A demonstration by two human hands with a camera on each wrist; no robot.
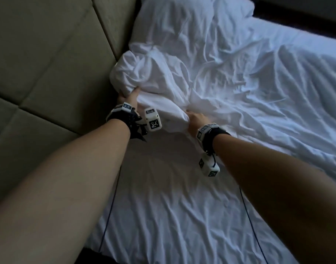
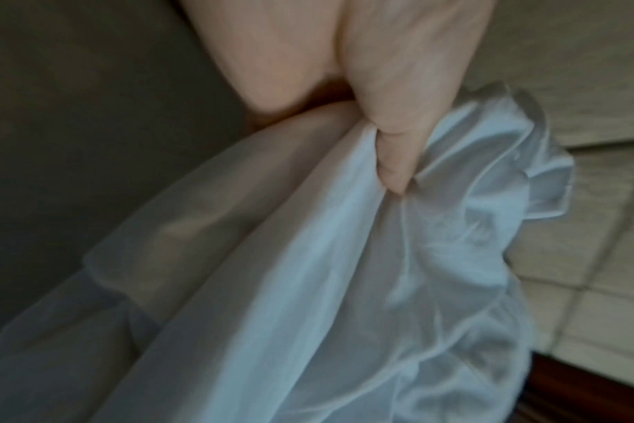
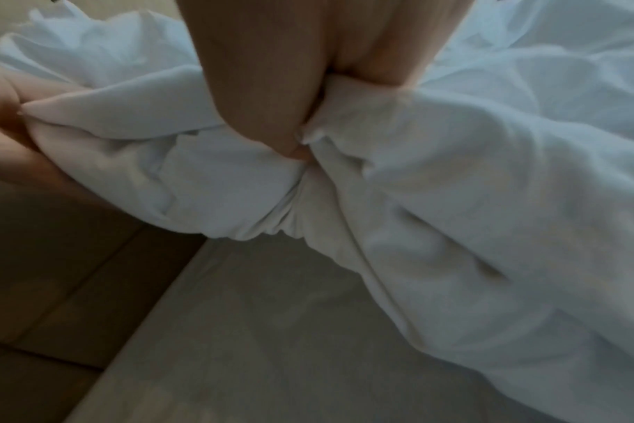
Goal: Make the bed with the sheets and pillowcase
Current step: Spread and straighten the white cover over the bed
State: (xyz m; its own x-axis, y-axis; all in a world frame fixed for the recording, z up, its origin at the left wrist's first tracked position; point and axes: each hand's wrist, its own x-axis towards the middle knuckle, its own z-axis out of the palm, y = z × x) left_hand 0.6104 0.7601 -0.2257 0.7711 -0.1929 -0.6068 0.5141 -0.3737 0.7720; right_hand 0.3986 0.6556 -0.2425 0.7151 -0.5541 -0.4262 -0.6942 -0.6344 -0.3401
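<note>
Both hands are on the white top sheet (image 1: pixel 163 77), bunched at the bed's head edge against the padded headboard (image 1: pixel 49 54). Left hand (image 1: pixel 128 97) grips the bundle's near end, thumb dug into the folds; right hand (image 1: pixel 194 118) is fisted tight round a twisted gather. The pillow (image 1: pixel 192 21) sits in the far head corner. Risk here, I'd say: the grips are close together on a wad, so pulling spreads it crooked, or drags the wrinkled fitted sheet (image 1: pixel 173 197) beneath off its corner.
</note>
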